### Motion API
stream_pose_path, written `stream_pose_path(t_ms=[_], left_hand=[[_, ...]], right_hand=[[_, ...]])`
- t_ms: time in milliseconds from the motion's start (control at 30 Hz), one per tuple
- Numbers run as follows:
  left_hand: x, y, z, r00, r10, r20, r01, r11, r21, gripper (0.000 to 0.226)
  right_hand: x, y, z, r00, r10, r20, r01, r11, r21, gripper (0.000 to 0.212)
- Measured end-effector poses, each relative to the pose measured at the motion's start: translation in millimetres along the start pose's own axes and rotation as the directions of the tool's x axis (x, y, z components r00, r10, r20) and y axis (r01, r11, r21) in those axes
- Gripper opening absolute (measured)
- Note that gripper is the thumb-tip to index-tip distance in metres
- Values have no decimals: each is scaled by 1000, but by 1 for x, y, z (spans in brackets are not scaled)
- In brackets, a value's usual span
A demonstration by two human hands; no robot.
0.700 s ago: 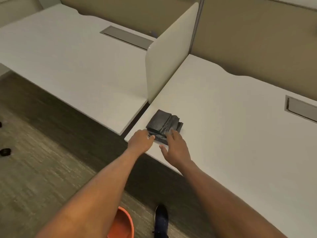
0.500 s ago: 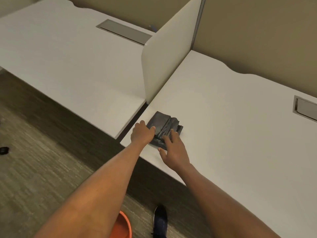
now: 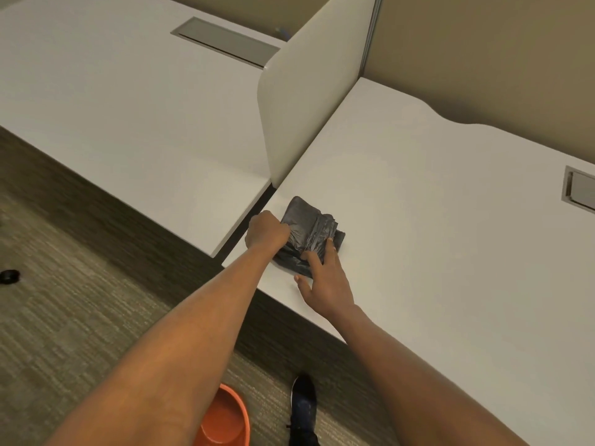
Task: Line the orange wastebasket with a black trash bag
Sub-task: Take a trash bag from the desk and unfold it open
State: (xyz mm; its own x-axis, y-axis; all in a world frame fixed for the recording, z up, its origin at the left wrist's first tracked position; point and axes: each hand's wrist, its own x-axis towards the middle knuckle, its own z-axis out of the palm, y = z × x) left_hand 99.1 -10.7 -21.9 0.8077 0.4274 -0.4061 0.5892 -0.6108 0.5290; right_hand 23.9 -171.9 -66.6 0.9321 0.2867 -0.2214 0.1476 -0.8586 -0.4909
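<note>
A folded stack of black trash bags point(image 3: 310, 231) lies near the front left corner of the right white desk point(image 3: 434, 220). My left hand point(image 3: 265, 231) is closed on the top bag at the stack's left edge, pinching the plastic. My right hand point(image 3: 323, 280) lies flat with fingers spread, its fingertips pressing on the stack's near right part. The orange wastebasket point(image 3: 225, 420) stands on the floor below, partly hidden behind my left forearm; only part of its rim and inside shows.
A white divider panel point(image 3: 306, 91) stands between the right desk and the left desk point(image 3: 128, 107). Each desk has a grey cable hatch point(image 3: 225, 41). My dark shoe point(image 3: 304, 410) is beside the wastebasket on the carpet. A small black object point(image 3: 9, 275) lies at far left.
My left hand moved forward from the desk edge onto the stack and closed on the top bag, which is now rumpled. My right hand stayed pressing on the stack.
</note>
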Motion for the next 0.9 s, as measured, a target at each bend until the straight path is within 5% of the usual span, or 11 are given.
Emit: stream_pose_path(t_ms=[500,667,733,767,833,900], left_hand=[[-36,13,-43,989,-25,-148,-57,849,-525,10],[-73,14,-61,993,-39,-108,-44,744,-667,12],[-90,9,-66,996,-28,-81,-38,709,-704,10],[-98,5,-67,998,-24,-66,-31,694,-720,10],[-117,-4,-71,999,-8,-35,-20,681,-732,12],[-140,-16,-73,1000,11,-11,-15,712,-702,16]], right_hand=[[0,-10,-10,999,6,-48,-6,1000,3,34],[-10,-29,-33,973,93,-211,-33,961,274,23],[-24,-51,-55,939,300,-169,-140,781,608,35],[-31,-62,-65,915,401,-40,-215,569,794,41],[-48,-78,-79,903,387,185,-255,138,957,41],[-68,-88,-86,916,339,215,-220,-22,975,36]])
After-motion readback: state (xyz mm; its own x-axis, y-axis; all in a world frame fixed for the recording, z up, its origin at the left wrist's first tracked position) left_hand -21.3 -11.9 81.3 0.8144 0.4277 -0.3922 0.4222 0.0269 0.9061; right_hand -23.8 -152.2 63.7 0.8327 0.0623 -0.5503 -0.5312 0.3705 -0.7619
